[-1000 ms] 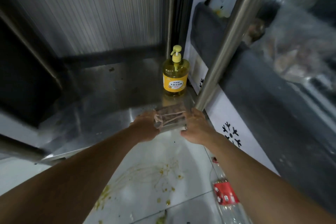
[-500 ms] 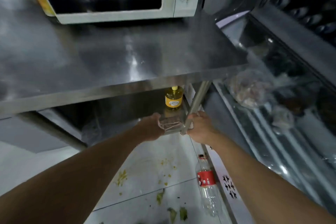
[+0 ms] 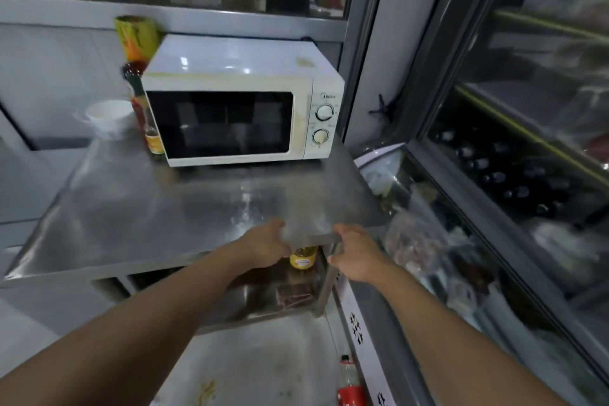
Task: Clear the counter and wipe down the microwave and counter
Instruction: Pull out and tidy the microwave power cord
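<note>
Head view, one entry. Desk (image 3: 158, 208): steel top, bare at centre, streaked with glare. Microwave (image 3: 242, 109): white, at 12 o'clock on the desk, door closed, yellowish stain along its top front edge. Sauce bottle (image 3: 150, 128): at 9 o'clock of the microwave, just beside its left wall, upright. Yellow packet (image 3: 135, 36): at 10 o'clock, behind the bottle. White bowl (image 3: 108, 119): at 9 o'clock, left of the bottle, near the desk's back edge. Lower shelf (image 3: 250, 303): under the desk at 6 o'clock, carrying a soap bottle (image 3: 302, 259) and a dark flat bundle (image 3: 295, 295), blurred. Left hand (image 3: 263, 245): at the desk's front edge, fingers curled loosely, grip empty. Right hand (image 3: 357, 255): at the front right corner, fingers bent by the leg; whether it holds the edge cannot be told. Cola bottle (image 3: 351, 387): lying on the floor at 5 o'clock. No cloth visible in either hand. Risks, as judged: the tall bottle may tip when the microwave side is wiped, being so close; the bowl may slide off the back edge if pushed; floor spills could cause a slip.
</note>
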### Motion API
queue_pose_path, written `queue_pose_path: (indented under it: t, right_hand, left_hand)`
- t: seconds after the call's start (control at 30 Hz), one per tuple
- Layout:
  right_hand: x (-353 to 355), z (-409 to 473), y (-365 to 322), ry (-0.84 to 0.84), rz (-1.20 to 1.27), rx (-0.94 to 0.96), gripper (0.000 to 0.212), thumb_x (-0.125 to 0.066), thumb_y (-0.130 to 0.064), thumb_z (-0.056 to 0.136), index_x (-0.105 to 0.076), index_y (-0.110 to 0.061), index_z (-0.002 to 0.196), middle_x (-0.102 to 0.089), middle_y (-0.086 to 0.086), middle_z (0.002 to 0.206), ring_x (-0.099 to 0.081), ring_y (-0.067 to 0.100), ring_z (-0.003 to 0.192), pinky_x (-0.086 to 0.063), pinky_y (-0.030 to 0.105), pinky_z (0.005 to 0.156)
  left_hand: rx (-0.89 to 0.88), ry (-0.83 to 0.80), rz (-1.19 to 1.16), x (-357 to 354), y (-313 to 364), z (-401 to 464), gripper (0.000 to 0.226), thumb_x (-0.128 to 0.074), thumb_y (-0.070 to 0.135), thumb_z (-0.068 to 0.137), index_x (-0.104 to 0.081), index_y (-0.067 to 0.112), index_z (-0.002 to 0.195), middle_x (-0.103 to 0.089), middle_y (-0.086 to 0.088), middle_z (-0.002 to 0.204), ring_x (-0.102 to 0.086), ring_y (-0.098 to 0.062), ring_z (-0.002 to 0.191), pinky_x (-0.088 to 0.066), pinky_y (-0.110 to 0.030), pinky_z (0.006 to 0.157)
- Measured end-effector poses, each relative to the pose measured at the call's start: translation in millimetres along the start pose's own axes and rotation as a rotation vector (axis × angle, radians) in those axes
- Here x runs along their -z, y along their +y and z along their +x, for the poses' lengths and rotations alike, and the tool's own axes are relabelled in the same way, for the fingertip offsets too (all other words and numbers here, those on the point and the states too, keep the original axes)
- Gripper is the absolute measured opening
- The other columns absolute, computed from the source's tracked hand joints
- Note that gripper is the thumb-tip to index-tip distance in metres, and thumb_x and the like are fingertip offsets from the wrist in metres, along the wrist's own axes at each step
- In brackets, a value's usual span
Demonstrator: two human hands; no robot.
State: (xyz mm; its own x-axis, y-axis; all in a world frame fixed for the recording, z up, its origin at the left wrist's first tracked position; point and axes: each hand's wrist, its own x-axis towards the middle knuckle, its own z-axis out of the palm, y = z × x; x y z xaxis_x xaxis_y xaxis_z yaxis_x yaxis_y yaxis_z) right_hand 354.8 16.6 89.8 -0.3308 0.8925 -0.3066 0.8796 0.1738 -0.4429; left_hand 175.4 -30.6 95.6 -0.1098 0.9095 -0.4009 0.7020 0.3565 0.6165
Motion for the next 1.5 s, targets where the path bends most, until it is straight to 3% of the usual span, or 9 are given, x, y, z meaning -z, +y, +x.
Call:
queue_pose_path:
  t: [0.17, 0.37, 0.53, 0.7, 0.87, 1.03, 1.23, 1.33, 1.5]
  right_hand:
    - [32, -16, -15, 0.047, 0.017, 0.052, 0.056, -0.063, -0.018, 0.084, -0.040, -0.019, 0.135, -0.038, 0.011, 0.134, -0.041, 0.029, 0.126, -0.038, 0.032, 0.105]
    - [55, -23, -30, 0.048, 0.020, 0.082, 0.062, -0.064, -0.023, 0.085, -0.034, -0.021, 0.140, -0.036, 0.010, 0.138, -0.040, 0.028, 0.128, -0.036, 0.035, 0.108]
    - [75, -16, -41, 0.059, 0.025, 0.098, 0.063, -0.064, -0.026, 0.085, -0.034, -0.022, 0.139, -0.035, 0.011, 0.138, -0.040, 0.029, 0.128, -0.035, 0.036, 0.108]
    - [89, -1, -53, 0.100, 0.037, 0.094, 0.072, -0.064, -0.028, 0.086, -0.024, -0.018, 0.145, -0.028, 0.012, 0.146, -0.032, 0.030, 0.135, -0.029, 0.038, 0.111]
    - [95, 23, -66, 0.130, 0.069, 0.071, 0.076, -0.064, -0.027, 0.086, -0.019, -0.018, 0.147, -0.023, 0.011, 0.149, -0.030, 0.029, 0.137, -0.029, 0.035, 0.109]
    - [101, 51, -81, 0.163, 0.083, 0.051, 0.074, -0.065, -0.027, 0.086, -0.022, -0.017, 0.145, -0.024, 0.011, 0.150, -0.033, 0.027, 0.135, -0.031, 0.032, 0.106]
    - [112, 73, -87, 0.216, 0.106, -0.002, 0.079, -0.066, -0.027, 0.083, -0.021, -0.018, 0.146, -0.027, 0.011, 0.147, -0.032, 0.027, 0.136, -0.032, 0.036, 0.109]
    - [119, 81, -85, 0.240, 0.116, -0.025, 0.075, -0.067, -0.026, 0.082, -0.025, -0.016, 0.144, -0.032, 0.013, 0.144, -0.036, 0.029, 0.133, -0.034, 0.035, 0.106]
    - [135, 100, -81, 0.278, 0.160, -0.043, 0.073, -0.066, -0.025, 0.081, -0.027, -0.016, 0.142, -0.032, 0.013, 0.142, -0.037, 0.029, 0.131, -0.035, 0.033, 0.102]
  left_hand:
    - [-0.010, 0.060, -0.026, 24, 25, -22, 0.061, -0.060, 0.024, 0.088, -0.033, 0.014, 0.142, -0.047, -0.011, 0.139, -0.047, -0.026, 0.123, -0.038, -0.030, 0.102]
    - [-0.010, 0.096, -0.190, 43, 48, -37, 0.063, -0.062, 0.014, 0.087, -0.033, 0.015, 0.143, -0.046, -0.008, 0.139, -0.054, -0.012, 0.095, -0.044, -0.013, 0.067]
    - [0.003, 0.143, -0.199, 63, 53, -38, 0.064, -0.063, 0.020, 0.087, -0.032, 0.018, 0.142, -0.046, -0.011, 0.138, -0.050, -0.025, 0.119, -0.041, -0.032, 0.099]
    - [-0.012, 0.174, -0.193, 84, 52, -24, 0.063, -0.066, 0.020, 0.085, -0.035, 0.014, 0.140, -0.050, -0.011, 0.134, -0.053, -0.026, 0.114, -0.044, -0.038, 0.099]
    - [-0.036, 0.174, -0.131, 106, 47, 4, 0.064, -0.065, 0.025, 0.084, -0.035, 0.015, 0.140, -0.049, -0.008, 0.135, -0.051, -0.023, 0.116, -0.039, -0.025, 0.088]
    - [-0.065, 0.147, -0.168, 128, 40, 36, 0.062, -0.066, 0.022, 0.083, -0.038, 0.017, 0.138, -0.057, -0.010, 0.122, -0.057, -0.022, 0.095, -0.041, -0.025, 0.078]
    - [-0.126, 0.105, -0.162, 149, 43, 70, 0.067, -0.066, 0.026, 0.083, -0.034, 0.015, 0.141, -0.050, -0.007, 0.133, -0.053, -0.021, 0.112, -0.044, -0.029, 0.090]
    - [-0.153, 0.083, -0.176, 155, 52, 83, 0.064, -0.065, 0.025, 0.083, -0.036, 0.014, 0.139, -0.056, -0.008, 0.118, -0.055, -0.017, 0.091, -0.043, -0.024, 0.074]
    - [-0.201, 0.057, -0.137, 161, 71, 104, 0.058, -0.065, 0.020, 0.086, -0.038, 0.013, 0.136, -0.055, -0.002, 0.109, -0.053, -0.016, 0.097, -0.039, -0.023, 0.079]
